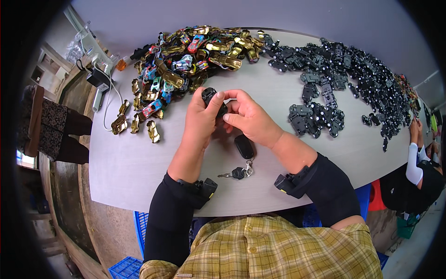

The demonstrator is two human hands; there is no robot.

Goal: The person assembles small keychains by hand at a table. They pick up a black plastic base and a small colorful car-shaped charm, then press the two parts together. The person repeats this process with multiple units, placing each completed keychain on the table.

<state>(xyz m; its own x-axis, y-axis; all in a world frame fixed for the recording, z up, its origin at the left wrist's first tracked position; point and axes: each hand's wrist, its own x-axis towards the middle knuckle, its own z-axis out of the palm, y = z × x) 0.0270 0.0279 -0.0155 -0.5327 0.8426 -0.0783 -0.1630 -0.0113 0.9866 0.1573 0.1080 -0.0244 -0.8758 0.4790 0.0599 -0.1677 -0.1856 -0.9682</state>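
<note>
Over the middle of the table, my left hand [199, 122] is closed on a black toy car chassis [208, 95], its upper end showing above the thumb. My right hand [254, 117] pinches at the lower end of that chassis; the fingers hide much of it. Below my hands lies a set of keys [238, 173] with a black fob [244, 146]. A heap of gold and coloured toy car bodies [173, 79] spreads at the far left. At the far right is a large pile of black chassis [367, 79], with a smaller cluster [310, 118] nearer my right hand.
A power strip [98, 98] with a black adapter [96, 76] and white cable stands at the table's left edge. One person [51, 121] is at the left; another person's white-sleeved arm [414, 162] reaches the table at the right. A blue crate [126, 268] sits below.
</note>
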